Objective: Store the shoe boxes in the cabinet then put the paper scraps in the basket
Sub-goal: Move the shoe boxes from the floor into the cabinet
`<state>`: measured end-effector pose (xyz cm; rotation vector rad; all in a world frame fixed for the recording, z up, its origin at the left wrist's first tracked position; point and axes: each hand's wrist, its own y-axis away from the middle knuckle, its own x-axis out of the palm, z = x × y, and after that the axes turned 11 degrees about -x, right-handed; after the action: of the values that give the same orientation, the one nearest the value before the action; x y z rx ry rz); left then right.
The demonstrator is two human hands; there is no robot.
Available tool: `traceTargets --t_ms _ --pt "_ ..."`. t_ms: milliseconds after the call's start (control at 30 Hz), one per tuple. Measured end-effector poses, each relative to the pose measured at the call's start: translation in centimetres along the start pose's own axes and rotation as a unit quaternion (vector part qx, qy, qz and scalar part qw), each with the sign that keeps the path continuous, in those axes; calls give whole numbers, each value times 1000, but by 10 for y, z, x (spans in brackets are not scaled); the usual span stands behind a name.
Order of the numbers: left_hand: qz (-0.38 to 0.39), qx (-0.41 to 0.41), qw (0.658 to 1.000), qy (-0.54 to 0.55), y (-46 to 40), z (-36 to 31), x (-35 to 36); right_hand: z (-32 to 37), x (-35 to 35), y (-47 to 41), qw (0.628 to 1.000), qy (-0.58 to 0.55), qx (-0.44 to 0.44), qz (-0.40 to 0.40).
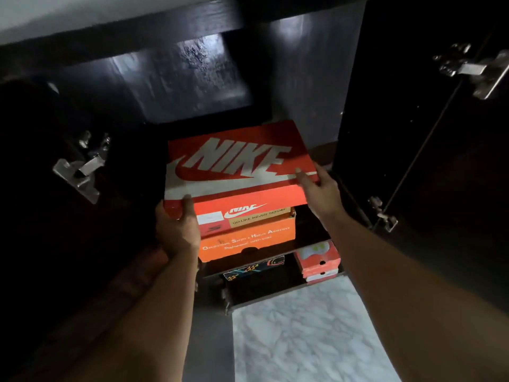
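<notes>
A red Nike shoe box (237, 161) with a big white logo on its lid is held at the mouth of a dark cabinet (181, 78). My left hand (176, 227) grips its near left corner, thumb on the lid. My right hand (319, 188) holds its right edge. It rests on or just above an orange shoe box (248, 238) on the shelf. On the shelf below sit a dark patterned box (256, 267) and a small red box (316, 260) stacked on another. No paper scraps or basket are in view.
Both cabinet doors stand open: the left door (41, 188) and the right door (427, 147), each with metal hinges (471, 67). White marble floor (303, 326) lies in front of the cabinet. A pale countertop edge (68, 15) runs above.
</notes>
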<state>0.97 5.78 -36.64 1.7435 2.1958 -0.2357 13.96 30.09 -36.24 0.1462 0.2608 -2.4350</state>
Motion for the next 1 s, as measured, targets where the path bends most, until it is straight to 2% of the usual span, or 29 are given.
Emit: traceTargets --t_ms 133,267,333,467,567,633,700,800,867,900,1000 --pt "-36 -38 999 14 -25 0 21 -9 20 -27 1000 -11 12 22" --pt "-52 -129 989 54 -55 -5 34 -8 40 -46 999 5 25 24" --pt "-47 -159 984 71 -64 -5 40 -9 45 -52 999 19 32 23" --pt "21 -255 965 62 -68 -13 39 -1 50 -61 997 46 48 37" --pt "5 -255 964 82 -55 0 38 12 51 -62 993 50 97 40" --pt "-6 -241 968 76 -32 20 41 14 44 -50 993 49 111 9" --pt "46 -231 971 44 14 26 38 11 32 -27 992 54 110 -19" --pt "185 -191 963 -48 82 30 40 -3 0 18 984 58 167 -14" --pt "292 -218 924 -117 118 41 48 -23 -31 58 973 69 219 6" --pt "354 -237 889 -167 138 46 50 -34 -47 82 971 68 228 9" --pt "507 -256 751 -338 194 62 57 -72 -103 164 956 82 278 -49"
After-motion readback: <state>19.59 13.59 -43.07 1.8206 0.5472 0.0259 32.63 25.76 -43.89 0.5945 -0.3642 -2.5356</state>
